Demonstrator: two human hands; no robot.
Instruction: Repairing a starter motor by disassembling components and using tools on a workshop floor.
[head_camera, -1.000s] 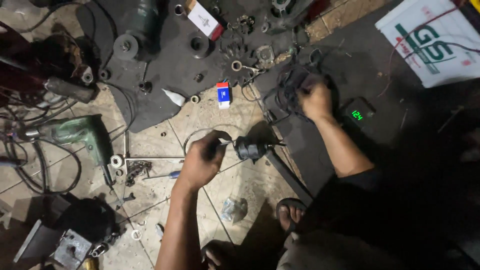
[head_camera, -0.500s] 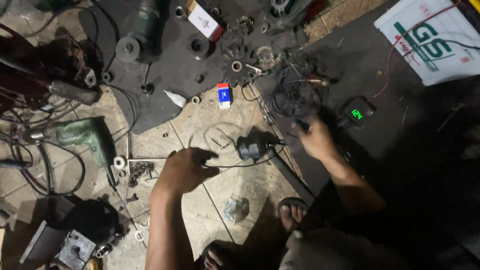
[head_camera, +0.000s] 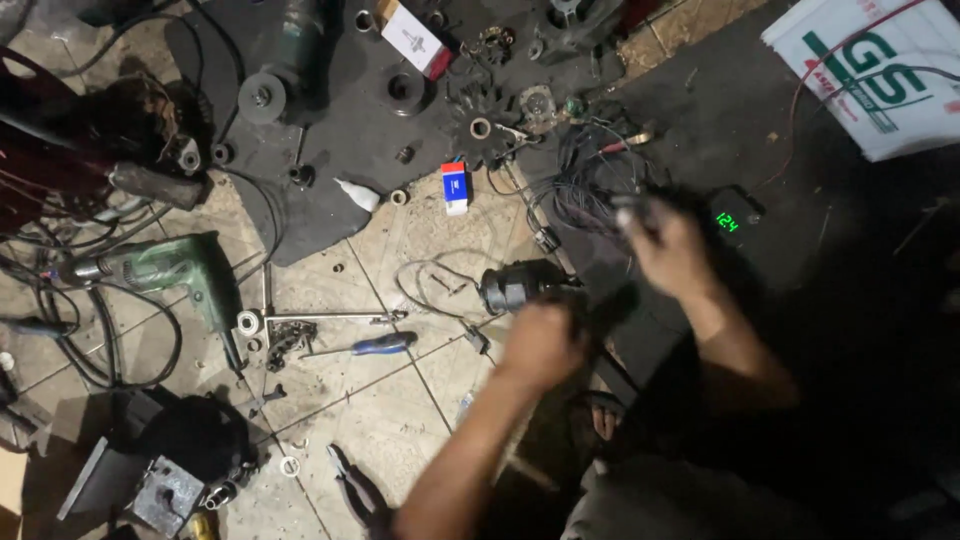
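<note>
A small black motor (head_camera: 512, 286) lies on the tiled floor with a thin wire looped to its left. My left hand (head_camera: 545, 345) is just below and right of it, fingers curled against the motor's right end. My right hand (head_camera: 668, 248) is raised over the dark mat (head_camera: 800, 330), blurred by motion. Something small and pale shows at its fingertips, but the grip is unclear. A tangle of dark wires (head_camera: 590, 185) lies just beyond that hand. A small meter with green lit digits (head_camera: 727, 220) sits to its right.
A green drill (head_camera: 175, 268), a blue-handled screwdriver (head_camera: 375, 345), a long rod (head_camera: 320, 317), pliers (head_camera: 355, 490) and loose rings lie on the tiles at left. Gears, a small box (head_camera: 455, 187) and metal parts cover a black sheet (head_camera: 340, 150) at the top. My sandalled foot (head_camera: 603, 418) is below.
My left hand has left the wire loop and moved right to the motor's right end. My right hand dropped from the wire tangle, then rose again towards the meter.
</note>
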